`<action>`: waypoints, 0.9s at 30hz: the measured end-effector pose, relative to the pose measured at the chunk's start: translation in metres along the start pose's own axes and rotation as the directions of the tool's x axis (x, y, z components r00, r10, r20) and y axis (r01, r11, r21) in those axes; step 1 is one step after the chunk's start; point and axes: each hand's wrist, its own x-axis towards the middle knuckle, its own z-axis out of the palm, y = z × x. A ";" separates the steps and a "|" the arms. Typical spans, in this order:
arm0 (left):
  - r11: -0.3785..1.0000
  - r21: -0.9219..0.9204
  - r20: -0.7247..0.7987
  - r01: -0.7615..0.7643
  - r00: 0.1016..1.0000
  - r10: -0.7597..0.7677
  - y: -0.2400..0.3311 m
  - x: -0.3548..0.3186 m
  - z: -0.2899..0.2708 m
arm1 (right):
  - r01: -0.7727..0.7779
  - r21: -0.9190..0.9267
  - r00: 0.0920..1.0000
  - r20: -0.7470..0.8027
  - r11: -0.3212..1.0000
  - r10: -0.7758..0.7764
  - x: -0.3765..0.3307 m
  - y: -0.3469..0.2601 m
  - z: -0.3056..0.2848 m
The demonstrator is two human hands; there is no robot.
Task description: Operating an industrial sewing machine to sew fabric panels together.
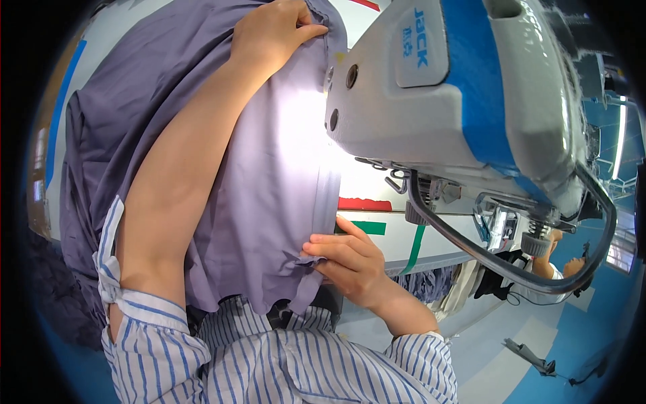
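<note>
You have 2 hands in view: 1 left hand (pixel 276 30) at the far edge of the cloth and 1 right hand (pixel 346 259) at its near edge. You are working 1 piece of grey-purple fabric (pixel 262 188). There is 1 white and blue sewing machine (pixel 464 94) before you, with 3 dark round holes on its end face. On the table (pixel 377 219) you can count 1 red tape strip (pixel 363 203) and 2 green ones. 1 other person (pixel 548 266) shows beyond.
</note>
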 end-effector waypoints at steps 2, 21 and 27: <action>0.934 -0.225 -0.159 -0.278 0.956 0.246 -0.011 0.002 0.000 | -0.007 0.016 1.000 -0.027 1.000 0.007 0.004 0.000 0.001; 0.966 0.133 0.729 -0.221 0.682 0.056 0.112 -0.191 -0.084 | -0.109 -0.093 0.982 -0.165 0.990 0.092 -0.024 -0.020 0.023; 0.977 -0.078 0.604 -0.198 0.771 0.204 0.127 -0.197 -0.088 | -0.077 -0.095 0.964 -0.259 0.993 0.050 -0.026 -0.017 0.033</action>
